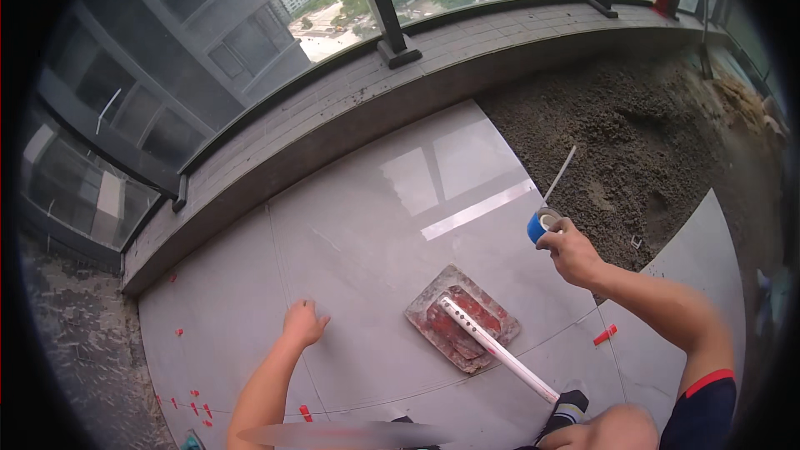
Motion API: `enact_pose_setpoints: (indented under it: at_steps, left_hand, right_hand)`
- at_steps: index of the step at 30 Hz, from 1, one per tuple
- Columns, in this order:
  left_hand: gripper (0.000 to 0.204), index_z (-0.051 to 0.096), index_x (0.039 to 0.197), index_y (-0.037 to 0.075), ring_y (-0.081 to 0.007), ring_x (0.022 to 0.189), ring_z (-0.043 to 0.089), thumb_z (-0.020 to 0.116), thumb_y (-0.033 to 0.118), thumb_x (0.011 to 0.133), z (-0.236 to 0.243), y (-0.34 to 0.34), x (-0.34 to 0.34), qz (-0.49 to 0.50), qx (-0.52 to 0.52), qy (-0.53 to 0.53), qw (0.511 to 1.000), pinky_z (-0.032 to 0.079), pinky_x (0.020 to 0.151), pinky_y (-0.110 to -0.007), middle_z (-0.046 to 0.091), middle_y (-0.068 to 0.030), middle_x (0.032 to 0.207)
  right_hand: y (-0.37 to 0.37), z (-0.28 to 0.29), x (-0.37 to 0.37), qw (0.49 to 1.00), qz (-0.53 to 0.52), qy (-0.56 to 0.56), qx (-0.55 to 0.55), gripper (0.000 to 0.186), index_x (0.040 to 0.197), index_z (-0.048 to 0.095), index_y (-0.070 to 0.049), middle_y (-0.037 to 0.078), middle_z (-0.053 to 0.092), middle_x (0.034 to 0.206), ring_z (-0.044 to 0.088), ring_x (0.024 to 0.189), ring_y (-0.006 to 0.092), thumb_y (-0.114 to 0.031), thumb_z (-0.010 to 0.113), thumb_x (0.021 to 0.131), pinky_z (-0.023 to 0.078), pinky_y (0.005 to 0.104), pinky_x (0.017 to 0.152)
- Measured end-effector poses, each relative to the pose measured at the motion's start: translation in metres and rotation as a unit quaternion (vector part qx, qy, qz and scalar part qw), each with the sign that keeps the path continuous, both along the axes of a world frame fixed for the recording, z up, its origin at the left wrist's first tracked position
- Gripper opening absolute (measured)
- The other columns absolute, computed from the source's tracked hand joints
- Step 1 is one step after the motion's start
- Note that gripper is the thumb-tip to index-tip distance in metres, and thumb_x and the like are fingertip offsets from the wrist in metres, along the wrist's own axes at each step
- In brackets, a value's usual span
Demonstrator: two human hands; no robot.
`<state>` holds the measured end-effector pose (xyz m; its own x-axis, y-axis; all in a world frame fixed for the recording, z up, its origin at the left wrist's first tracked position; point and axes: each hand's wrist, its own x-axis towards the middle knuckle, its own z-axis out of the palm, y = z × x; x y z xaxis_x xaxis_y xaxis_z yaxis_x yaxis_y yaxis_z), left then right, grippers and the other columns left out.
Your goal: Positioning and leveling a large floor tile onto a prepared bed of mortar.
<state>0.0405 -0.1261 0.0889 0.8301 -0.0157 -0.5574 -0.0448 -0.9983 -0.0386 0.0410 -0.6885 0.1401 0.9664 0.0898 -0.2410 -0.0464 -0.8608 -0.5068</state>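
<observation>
My right hand (577, 255) grips a roll of blue tape (540, 225) with a pale core, over the tile beside the bare mortar. My left hand (305, 322) is lowered to the large grey floor tiles (358, 233), near a joint, with fingers partly spread and nothing visible in them. Between my hands lies a worn red, cement-smeared square pad (463, 317) with a long white handle (500, 350) that slants toward my foot. A thin pale strip (560, 173) sticks up just past the tape; whether it joins the roll I cannot tell.
Rough dark mortar (617, 133) fills the area at the far right. Red tile spacers (606, 335) stand in the joints. A raised tiled curb (333, 137) with glass railing posts (385, 17) bounds the far side. My socked foot (568, 408) is near the handle's end.
</observation>
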Motion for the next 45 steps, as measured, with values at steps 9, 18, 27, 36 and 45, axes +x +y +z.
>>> enact_pose_setpoints:
  at_steps: [9,18,27,36,45]
  left_hand:
    - [0.087,0.013,0.155,-0.007,-0.0423,0.152,0.004,0.058,0.038,0.096,-0.114,-0.021,-0.025,0.160,-0.084,-0.215,0.960,0.008,0.124,-0.050,0.005,-0.0288,0.163]
    - [0.082,0.018,0.156,-0.003,-0.0419,0.152,0.011,0.059,0.028,0.093,-0.113,-0.013,-0.018,0.119,-0.104,-0.267,0.951,0.012,0.123,-0.052,0.013,-0.0255,0.163]
    - [0.077,0.027,0.153,-0.005,-0.0445,0.149,0.020,0.059,0.029,0.092,-0.124,-0.003,-0.022,0.086,-0.127,-0.313,0.937,0.018,0.120,-0.056,0.023,-0.0276,0.160]
    - [0.068,0.029,0.152,-0.003,-0.0413,0.149,0.020,0.057,0.026,0.097,-0.125,0.004,-0.025,0.054,-0.144,-0.333,0.930,0.019,0.121,-0.052,0.023,-0.0232,0.161]
    - [0.070,0.028,0.152,-0.006,-0.0431,0.149,0.020,0.057,0.022,0.095,-0.114,0.027,-0.063,0.024,-0.165,-0.287,0.943,0.019,0.121,-0.053,0.023,-0.0258,0.160]
  right_hand:
    - [0.121,-0.110,0.183,0.992,-0.071,0.018,-0.101,0.032,0.115,0.068,-0.012,0.025,0.041,0.140,0.058,0.117,0.0445,-0.003,0.057,0.086,0.048,0.0436,0.104]
    - [0.174,-0.126,0.246,0.978,-0.133,-0.162,0.008,0.027,0.117,0.066,-0.006,0.022,0.042,0.147,0.058,0.119,0.0404,-0.012,0.061,0.091,0.049,0.0442,0.102]
    - [0.173,-0.038,-0.030,0.973,-0.202,0.091,0.070,0.034,0.112,0.060,0.000,0.020,0.057,0.115,0.061,0.106,0.0368,-0.030,0.064,0.096,0.050,0.0425,0.091]
    - [0.104,-0.012,-0.135,0.896,-0.141,0.418,0.062,0.071,0.110,0.058,0.001,0.019,0.060,0.101,0.063,0.086,0.0312,-0.066,0.038,0.099,0.050,0.0424,0.084]
    - [0.114,-0.023,-0.142,0.897,-0.113,0.411,0.120,0.075,0.107,0.064,-0.002,0.018,0.066,0.094,0.064,0.093,0.0339,-0.068,0.029,0.101,0.050,0.0428,0.085]
